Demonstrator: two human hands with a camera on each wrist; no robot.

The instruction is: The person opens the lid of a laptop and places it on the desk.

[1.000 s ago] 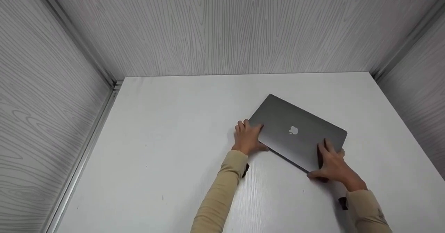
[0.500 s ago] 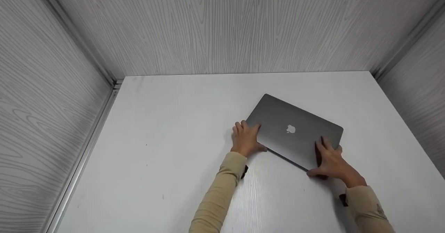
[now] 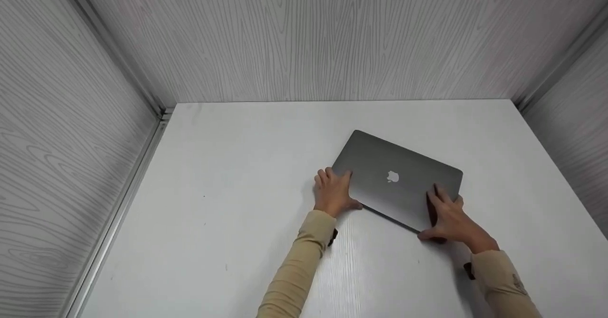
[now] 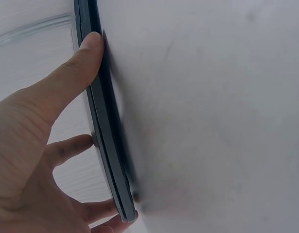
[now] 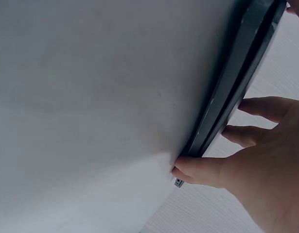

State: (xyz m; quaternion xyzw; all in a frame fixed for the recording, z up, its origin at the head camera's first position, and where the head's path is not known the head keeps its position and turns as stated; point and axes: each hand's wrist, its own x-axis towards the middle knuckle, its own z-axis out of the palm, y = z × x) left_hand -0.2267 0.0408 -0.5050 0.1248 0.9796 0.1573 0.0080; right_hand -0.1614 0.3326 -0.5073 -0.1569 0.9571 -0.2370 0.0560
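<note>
Grasping a closed grey laptop (image 3: 403,190) near its left end, the left hand (image 3: 333,194) has its thumb along the near edge, some fingertips on the lid and others around the left edge. The right hand (image 3: 449,218) grips the near right corner, its thumb at the near edge and its other fingers on the lid and at the right side. The laptop sits right of the middle of the white bench (image 3: 237,190), turned so that its right end lies nearer than its left; whether its near edge is slightly raised is hard to tell. A pale apple logo (image 3: 393,176) shows on the lid. Tan sleeves (image 3: 292,275) cover both forearms. A grey wood-grained panel (image 3: 304,38) stands at the far side, and a metal rail (image 3: 118,204) runs along the left.
</note>
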